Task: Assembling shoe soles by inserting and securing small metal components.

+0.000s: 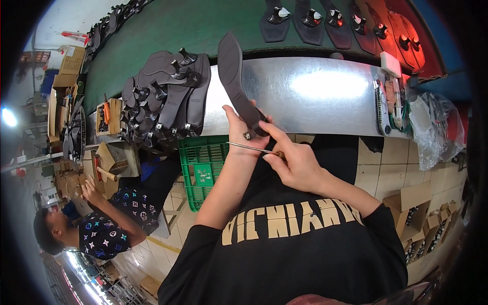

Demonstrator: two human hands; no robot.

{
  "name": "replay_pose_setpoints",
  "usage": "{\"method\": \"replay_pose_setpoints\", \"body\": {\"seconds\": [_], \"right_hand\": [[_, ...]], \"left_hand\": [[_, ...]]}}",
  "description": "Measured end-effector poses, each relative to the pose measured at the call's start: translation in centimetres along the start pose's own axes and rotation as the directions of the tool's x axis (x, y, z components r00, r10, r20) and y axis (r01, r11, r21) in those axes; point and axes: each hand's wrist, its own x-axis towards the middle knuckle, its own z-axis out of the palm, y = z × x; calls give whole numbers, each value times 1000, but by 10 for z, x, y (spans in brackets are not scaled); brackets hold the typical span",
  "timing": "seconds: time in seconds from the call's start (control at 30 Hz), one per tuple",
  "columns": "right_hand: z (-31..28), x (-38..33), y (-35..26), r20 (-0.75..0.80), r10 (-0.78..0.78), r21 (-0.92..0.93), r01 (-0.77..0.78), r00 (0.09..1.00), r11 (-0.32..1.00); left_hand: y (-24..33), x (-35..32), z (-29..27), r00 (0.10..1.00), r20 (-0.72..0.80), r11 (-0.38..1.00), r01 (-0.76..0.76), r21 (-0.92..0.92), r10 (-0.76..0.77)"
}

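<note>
My left hand (239,131) is closed around the heel end of a dark high-heeled shoe sole (232,68). The sole stands up and away from me over the bench, its toe end at the far side and its small heel tip near my palm. My right hand (300,165) grips a hand tool with a thin metal shaft (249,148). That shaft points left across my left wrist; the handle is mostly hidden in my fingers. My right forefinger touches the sole's heel end.
Left on the metal bench (325,96) lies a pile of dark soles with heels (170,96). A utility knife (382,109) and plastic bags (434,124) are at the right. Soles line the green conveyor (203,23). Below sits a green crate (201,175); a co-worker (101,223) is at left.
</note>
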Motion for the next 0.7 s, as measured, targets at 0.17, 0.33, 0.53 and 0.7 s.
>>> {"method": "replay_pose_setpoints", "body": {"seconds": [0.17,0.33,0.53,0.7], "right_hand": [[5,6,9,-15,19,178,-16,1000,984],[-1,2,10,-19,65,299,-57,998,953],[-9,3,-2,348,305,700,-462,886,544],[-2,5,8,474,222,813,-521,852,261]], "left_hand": [[-5,-4,-8,1000,-8,995,-4,97,5],[-6,-6,-1,998,39,998,50,-45,-48],[-11,-6,2,986,107,985,-137,105,126],[-12,-11,13,962,15,944,-270,188,272]]}}
